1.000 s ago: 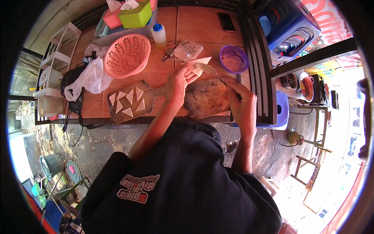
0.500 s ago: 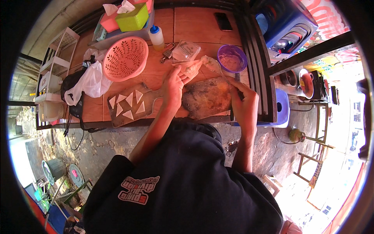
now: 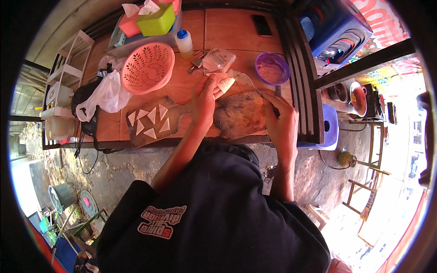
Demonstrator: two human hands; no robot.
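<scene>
My left hand point(image 3: 203, 102) is closed on a pale, pointed piece of food point(image 3: 224, 83), pinched between thumb and fingers above the table. My right hand point(image 3: 280, 119) grips the handle of a spoon point(image 3: 248, 81). Its bowl end touches or nearly touches the pale piece and carries pinkish paste. More of that paste lies in a purple bowl point(image 3: 272, 68) beyond my right hand. Below my hands rests a dark, stained cutting board point(image 3: 239, 116). To the left, several pale triangular pieces point(image 3: 151, 133) lie on a second board point(image 3: 172, 102) with a handle.
A pink perforated basket point(image 3: 147, 68) stands left of a squeeze bottle point(image 3: 184, 44) with a blue cap. Beyond my left hand are a clear plastic packet point(image 3: 218, 60) and a padlock point(image 3: 196, 62). A white plastic bag point(image 3: 104, 98) lies at left, a phone point(image 3: 261, 25) at the far right.
My right hand has brought the spoon left, onto or against the pale piece. The piece has tilted in my left hand, which stays nearly in place.
</scene>
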